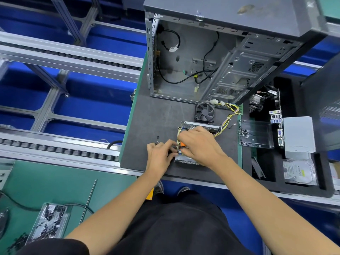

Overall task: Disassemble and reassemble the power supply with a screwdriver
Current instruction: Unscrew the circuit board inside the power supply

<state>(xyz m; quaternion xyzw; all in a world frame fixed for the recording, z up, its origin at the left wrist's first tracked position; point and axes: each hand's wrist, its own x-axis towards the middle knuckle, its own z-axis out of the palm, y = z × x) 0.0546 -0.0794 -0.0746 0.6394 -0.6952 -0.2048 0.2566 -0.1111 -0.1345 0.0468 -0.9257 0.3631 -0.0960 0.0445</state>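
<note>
the small grey perforated-metal power supply lies on the dark grey work mat, at 6 o'clock from the open grey steel computer case and just below the black square fan. the right hand grasps the orange-handled screwdriver over the unit's left edge. the left hand pinches at that edge; what it holds cannot be told. two small black screws lie at 9 o'clock from the unit. judged step: driving an edge screw. keep the tip square, press down, steady the housing. no writing is legible.
</note>
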